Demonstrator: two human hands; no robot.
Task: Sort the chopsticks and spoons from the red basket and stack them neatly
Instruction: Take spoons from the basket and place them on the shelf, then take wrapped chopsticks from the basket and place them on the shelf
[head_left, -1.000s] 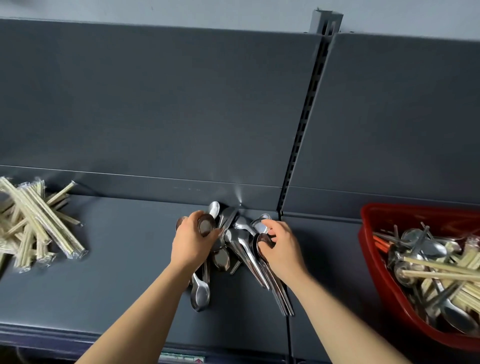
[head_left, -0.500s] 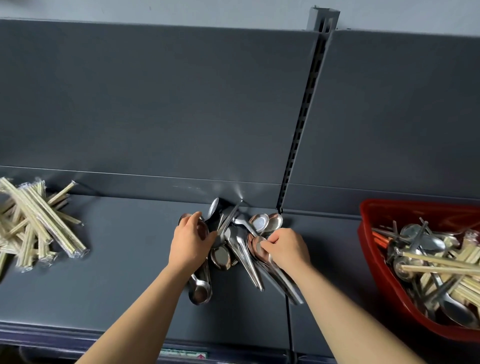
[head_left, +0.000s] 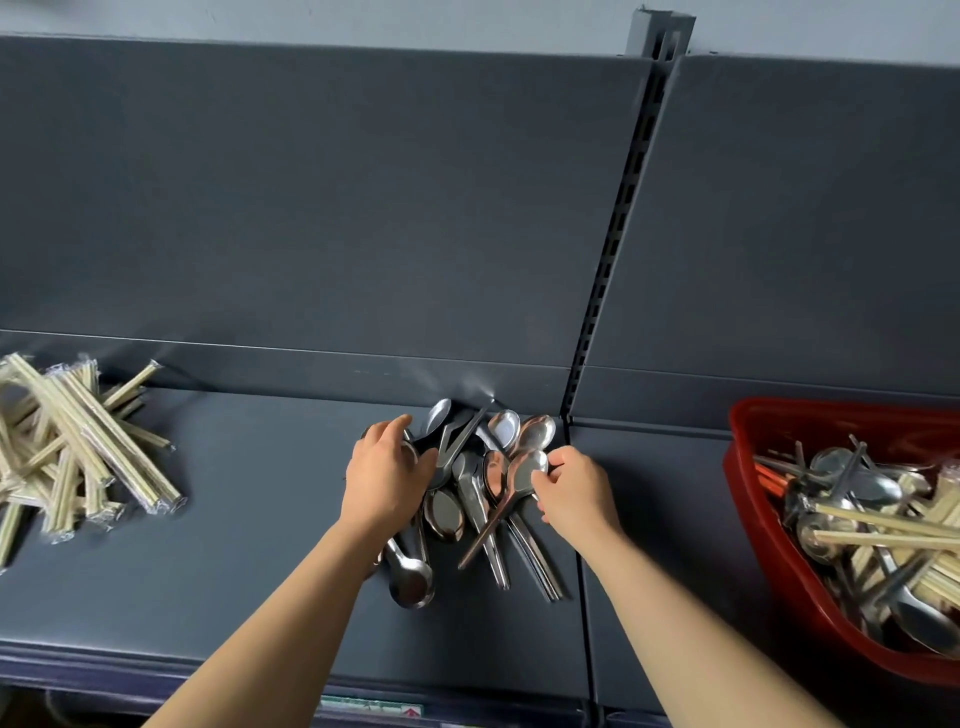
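Observation:
A loose pile of metal spoons (head_left: 470, 493) lies in the middle of the dark grey shelf (head_left: 249, 545), bowls pointing different ways. My left hand (head_left: 387, 478) rests on the pile's left side, fingers curled over some spoons. My right hand (head_left: 574, 491) pinches the bowl of one spoon (head_left: 524, 475) at the pile's right edge, its handle slanting down to the left. A heap of wrapped chopsticks (head_left: 78, 457) sits at the far left. The red basket (head_left: 769, 545) at the right holds mixed spoons and chopsticks.
The shelf's back panel (head_left: 322, 208) rises right behind the spoons. A slotted upright post (head_left: 613, 260) divides two shelf sections, with a seam running to the front edge. A price-label strip (head_left: 371, 706) runs along the front lip.
The right hand has shifted right and lifted one spoon by its bowl, turning its handle down-left. Two more spoon bowls show at the back of the pile. The left hand has barely moved.

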